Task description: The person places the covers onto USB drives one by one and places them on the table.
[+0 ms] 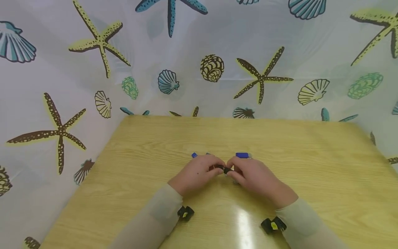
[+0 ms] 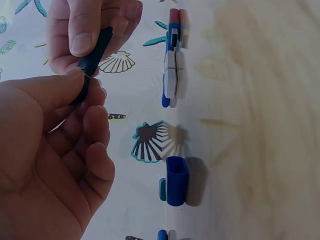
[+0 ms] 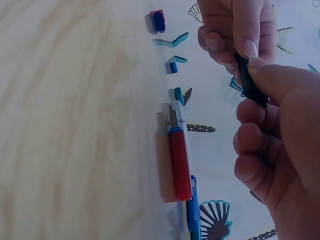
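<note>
Black, tapered, plastic-looking stick (image 2: 97, 55) is pinched by the left hand (image 1: 200, 171) and right hand (image 1: 256, 175). Capping or uncapping seems underway; next likely needs straight lengthwise force.

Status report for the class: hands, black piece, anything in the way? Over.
Left hand, right hand: both pinching. Black piece: held between them. Nothing seen blocking; blue cap and red stick lie apart on the table.
</note>
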The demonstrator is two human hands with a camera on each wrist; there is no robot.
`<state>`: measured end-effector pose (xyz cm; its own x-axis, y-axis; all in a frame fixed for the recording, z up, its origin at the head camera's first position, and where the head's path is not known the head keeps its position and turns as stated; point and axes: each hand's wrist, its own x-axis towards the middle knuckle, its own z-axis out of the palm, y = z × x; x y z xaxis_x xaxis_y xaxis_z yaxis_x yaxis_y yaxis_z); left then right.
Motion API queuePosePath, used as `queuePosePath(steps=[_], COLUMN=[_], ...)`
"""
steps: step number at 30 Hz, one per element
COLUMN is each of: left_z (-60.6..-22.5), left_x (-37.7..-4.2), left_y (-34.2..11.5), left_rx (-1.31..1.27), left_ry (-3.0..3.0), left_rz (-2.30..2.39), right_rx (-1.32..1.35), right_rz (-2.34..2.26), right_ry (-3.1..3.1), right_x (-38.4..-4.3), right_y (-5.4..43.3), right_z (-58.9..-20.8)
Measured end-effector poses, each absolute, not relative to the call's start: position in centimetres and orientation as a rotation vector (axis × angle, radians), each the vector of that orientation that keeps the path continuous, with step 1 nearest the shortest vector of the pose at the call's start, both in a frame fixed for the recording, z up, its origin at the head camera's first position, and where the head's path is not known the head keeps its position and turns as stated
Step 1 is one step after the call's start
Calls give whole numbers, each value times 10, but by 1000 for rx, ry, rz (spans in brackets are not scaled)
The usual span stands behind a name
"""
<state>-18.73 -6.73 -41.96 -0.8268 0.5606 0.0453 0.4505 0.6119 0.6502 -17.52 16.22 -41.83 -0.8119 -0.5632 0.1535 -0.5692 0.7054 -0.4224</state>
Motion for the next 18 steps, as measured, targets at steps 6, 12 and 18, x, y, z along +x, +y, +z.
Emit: queuePosePath(steps=[6,12,18], left_z=[-418,-416,-416], left_x=[-186,-186,-185], left_y=[-65,-64,-63], left_rx=[769,781,805], left_ry=[2675,2686,2650], left_rz=[1027,991,1033], right_rx=[968,952,984], right_rz=[785,858,854], right_ry=[-2851,-2835,-2793], right_x=[-176,-175,-174], right_y=[164,164,164], right_z=[-420,-420,-421])
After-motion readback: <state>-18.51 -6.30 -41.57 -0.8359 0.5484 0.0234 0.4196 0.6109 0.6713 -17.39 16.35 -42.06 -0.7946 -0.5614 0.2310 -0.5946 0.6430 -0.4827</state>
